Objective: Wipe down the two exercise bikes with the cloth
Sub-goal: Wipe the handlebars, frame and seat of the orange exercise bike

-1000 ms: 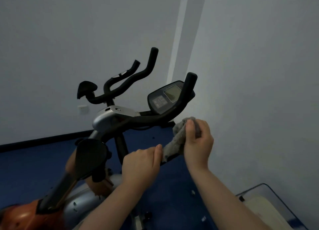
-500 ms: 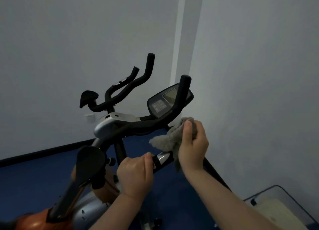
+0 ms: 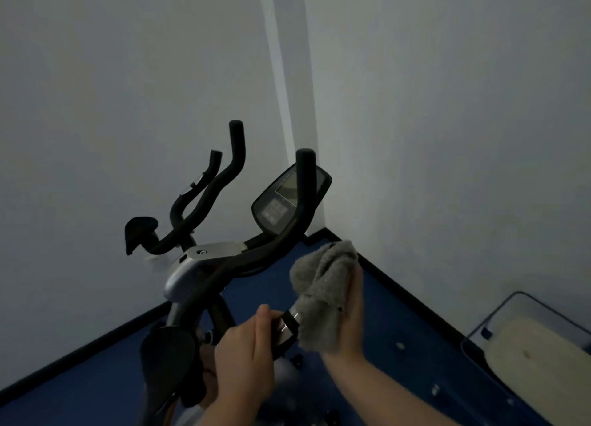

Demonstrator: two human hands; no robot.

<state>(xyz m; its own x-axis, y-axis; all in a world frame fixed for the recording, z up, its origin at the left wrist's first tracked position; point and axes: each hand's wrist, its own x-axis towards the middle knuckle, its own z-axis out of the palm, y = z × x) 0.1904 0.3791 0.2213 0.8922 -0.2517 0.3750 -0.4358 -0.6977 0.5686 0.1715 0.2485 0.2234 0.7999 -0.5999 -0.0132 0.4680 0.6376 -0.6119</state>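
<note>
Right hand [image 3: 347,316] has its fingers curled round the grey cloth [image 3: 323,294], bunched up and pressed on the near handlebar grip [image 3: 287,328] of the exercise bike [image 3: 204,265]. Left hand [image 3: 246,358] is wrapped round that same grip just below the chrome band, steadying it. So I'd say we're mid-wipe on one handlebar. Console [image 3: 287,198], far handlebars [image 3: 224,182] and black pad [image 3: 166,358] probably need doing too. Can't pick out the second bike for sure.
</note>
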